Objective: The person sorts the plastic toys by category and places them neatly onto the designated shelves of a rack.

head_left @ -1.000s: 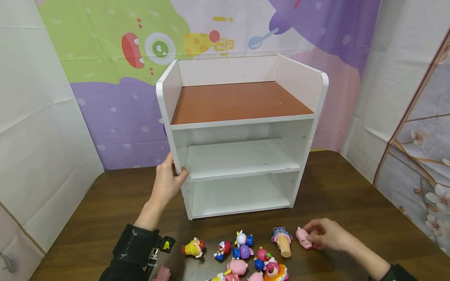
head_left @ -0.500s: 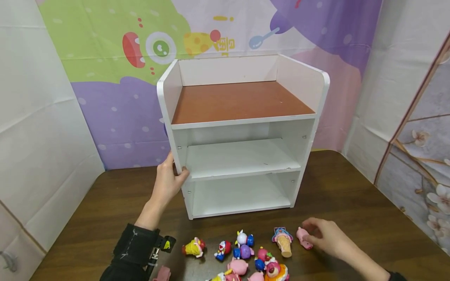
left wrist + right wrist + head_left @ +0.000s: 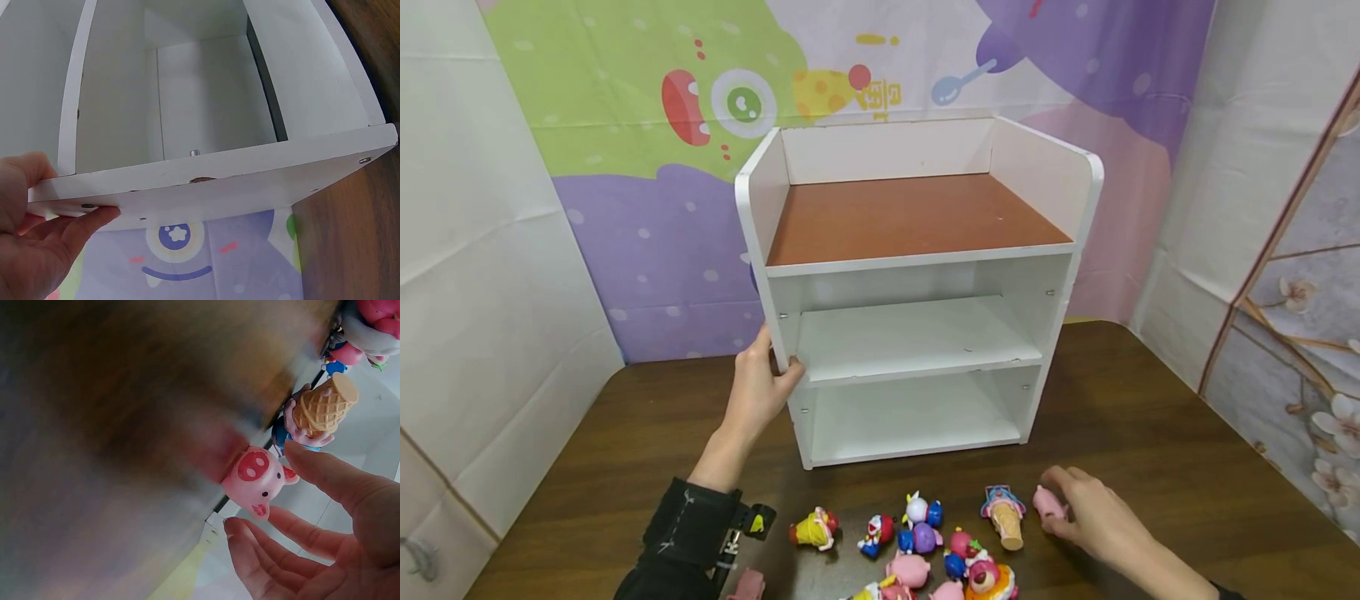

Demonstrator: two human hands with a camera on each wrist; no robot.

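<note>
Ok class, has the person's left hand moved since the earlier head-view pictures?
No. Against the white shelf unit in the head view, the left hand holds the same spot on the left side panel, with no visible shift either way.

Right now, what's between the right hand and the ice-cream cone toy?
The pink pig, seen in the head view between the right hand and the cone toy. Bare table separates pig and cone.
</note>
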